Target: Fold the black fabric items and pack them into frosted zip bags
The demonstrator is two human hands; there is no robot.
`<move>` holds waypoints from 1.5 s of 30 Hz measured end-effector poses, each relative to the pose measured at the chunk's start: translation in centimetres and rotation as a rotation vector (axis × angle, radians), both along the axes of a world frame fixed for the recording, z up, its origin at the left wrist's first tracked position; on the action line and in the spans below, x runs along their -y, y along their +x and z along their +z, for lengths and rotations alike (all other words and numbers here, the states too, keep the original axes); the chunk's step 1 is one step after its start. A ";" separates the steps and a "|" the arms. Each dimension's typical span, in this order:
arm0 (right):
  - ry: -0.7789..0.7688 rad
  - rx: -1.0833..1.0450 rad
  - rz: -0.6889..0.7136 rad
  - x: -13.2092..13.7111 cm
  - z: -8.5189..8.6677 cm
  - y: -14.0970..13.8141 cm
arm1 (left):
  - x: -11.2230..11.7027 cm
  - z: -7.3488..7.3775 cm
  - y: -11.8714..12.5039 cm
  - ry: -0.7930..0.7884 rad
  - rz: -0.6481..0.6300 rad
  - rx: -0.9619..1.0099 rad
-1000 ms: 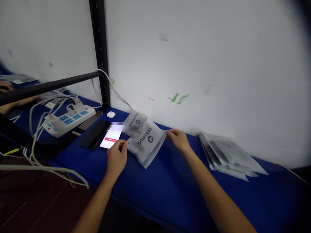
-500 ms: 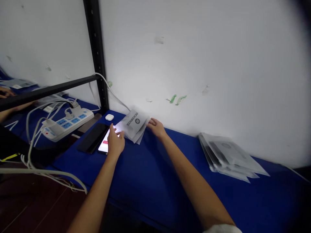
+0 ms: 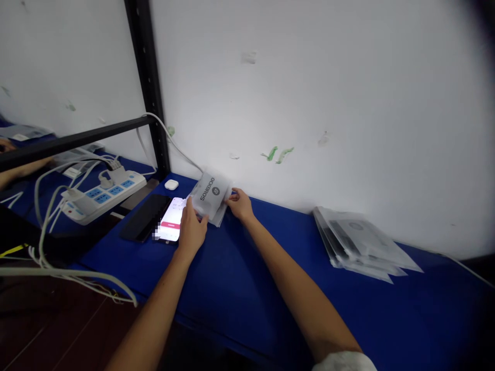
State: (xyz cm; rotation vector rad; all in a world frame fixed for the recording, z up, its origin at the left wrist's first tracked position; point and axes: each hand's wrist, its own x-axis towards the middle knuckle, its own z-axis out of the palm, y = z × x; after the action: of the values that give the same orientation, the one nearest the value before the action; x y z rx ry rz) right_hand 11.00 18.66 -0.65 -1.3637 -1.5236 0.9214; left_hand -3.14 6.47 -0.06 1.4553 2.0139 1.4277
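A small stack of frosted plastic bags [image 3: 212, 197] with dark printed lettering lies on the blue table against the wall. At its lower left edge is my left hand [image 3: 192, 229], with fingers and thumb closed around the corner. My right hand [image 3: 240, 206] pinches the stack's right edge between thumb and fingers. Just left of my left hand lies a phone [image 3: 172, 219] with a lit screen. Beside that phone rests a dark phone-like slab [image 3: 145, 219]. A small white earbud case [image 3: 171, 184] sits behind them.
More frosted bags [image 3: 359, 239] lie fanned on the blue table [image 3: 247, 288] at the right. A white power strip [image 3: 104, 198] with plugs and cables stands left, below a black metal frame [image 3: 149, 77]. Another person's arm [image 3: 23, 172] shows at far left.
My left hand has moved right, off the lit phone and onto the bags' lower left edge. My right hand stays at their right edge. The view has shifted slightly.
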 end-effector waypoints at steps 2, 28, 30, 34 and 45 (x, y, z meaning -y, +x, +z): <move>0.011 -0.016 -0.031 -0.3 0.1 -0.5 | -0.3 -0.2 0.0 0.033 -0.006 0.029; 0.157 0.144 0.023 3.9 -0.1 0.8 | 0.3 -0.1 0.3 0.060 0.057 -0.080; 0.182 0.185 0.042 4.9 0.0 1.4 | 0.4 -0.2 0.4 0.041 0.054 -0.110; 0.219 0.266 0.083 6.7 0.0 2.3 | 0.6 -0.3 0.6 0.040 0.018 -0.165; 0.285 0.383 0.196 9.3 -0.1 1.2 | 0.6 -0.8 1.0 0.067 -0.062 -0.250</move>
State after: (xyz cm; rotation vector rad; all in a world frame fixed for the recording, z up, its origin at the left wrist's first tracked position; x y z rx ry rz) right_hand 12.18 9.41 -0.80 -1.2436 -2.0224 0.5454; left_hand -2.16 5.83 -0.84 1.7877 2.0577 1.3580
